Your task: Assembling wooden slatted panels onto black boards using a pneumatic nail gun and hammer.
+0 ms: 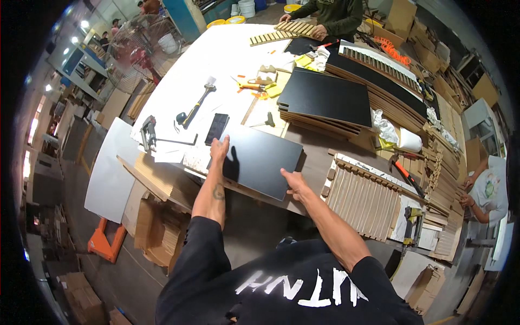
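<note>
A flat dark panel point(262, 160) lies at the table's near edge, with light glaring off its surface. My left hand point(219, 149) grips its left end, thumb side up, close to a black phone point(218, 128). At the right end, my right hand point(294, 183) is closed on the panel's edge with the thumb on top; the fingers beneath are hidden. Beyond the panel lie a small dark-handled tool point(265, 121) and a mallet point(199, 103). Just to the right rises a stack of similar black panels point(325, 97).
A clamp-like tool point(148, 133) sits at the table's left corner. Slatted wooden pieces point(362, 199) and an orange-handled hammer point(407, 176) lie to the right. Across the table a co-worker point(338, 16) handles slatted strips point(295, 28); another person point(485, 189) stands far right. A fan point(142, 57) stands left.
</note>
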### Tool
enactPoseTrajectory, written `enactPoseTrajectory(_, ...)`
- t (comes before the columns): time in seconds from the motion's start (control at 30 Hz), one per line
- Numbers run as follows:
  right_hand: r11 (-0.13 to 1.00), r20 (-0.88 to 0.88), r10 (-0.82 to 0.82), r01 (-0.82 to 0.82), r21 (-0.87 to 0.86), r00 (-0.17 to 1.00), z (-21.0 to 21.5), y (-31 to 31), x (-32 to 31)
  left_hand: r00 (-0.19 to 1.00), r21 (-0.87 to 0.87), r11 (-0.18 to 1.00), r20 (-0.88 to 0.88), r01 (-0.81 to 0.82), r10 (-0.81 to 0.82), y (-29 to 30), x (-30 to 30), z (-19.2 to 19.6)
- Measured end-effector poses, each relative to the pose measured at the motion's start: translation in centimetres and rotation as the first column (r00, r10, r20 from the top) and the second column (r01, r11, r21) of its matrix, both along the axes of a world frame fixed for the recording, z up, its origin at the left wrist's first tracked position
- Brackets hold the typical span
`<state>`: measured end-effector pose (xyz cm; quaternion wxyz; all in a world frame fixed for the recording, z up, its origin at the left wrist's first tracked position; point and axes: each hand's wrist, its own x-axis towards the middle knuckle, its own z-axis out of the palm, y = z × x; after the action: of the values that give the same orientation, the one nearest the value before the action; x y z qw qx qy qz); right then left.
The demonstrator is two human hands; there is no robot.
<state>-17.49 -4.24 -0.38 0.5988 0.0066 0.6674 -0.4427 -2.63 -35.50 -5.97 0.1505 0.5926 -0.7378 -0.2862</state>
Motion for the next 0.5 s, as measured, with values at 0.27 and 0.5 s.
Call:
enactPoseTrajectory(0.27,0.757,0.02,-0.511,0.461,-0.464,0.859,-2.1,7.6,2.2,0.833,-0.174,0.968,-0.55,-0.178,0.055,10.0,0.6,11.1)
enactPoseTrajectory(0.5,0.341,0.101,-0.821,0.625,-0.702,0.562,8.8,15.6,0.9,0.025,0.247,0.966,-0.968,-0.075,0.249,23.8,1.2,17.1)
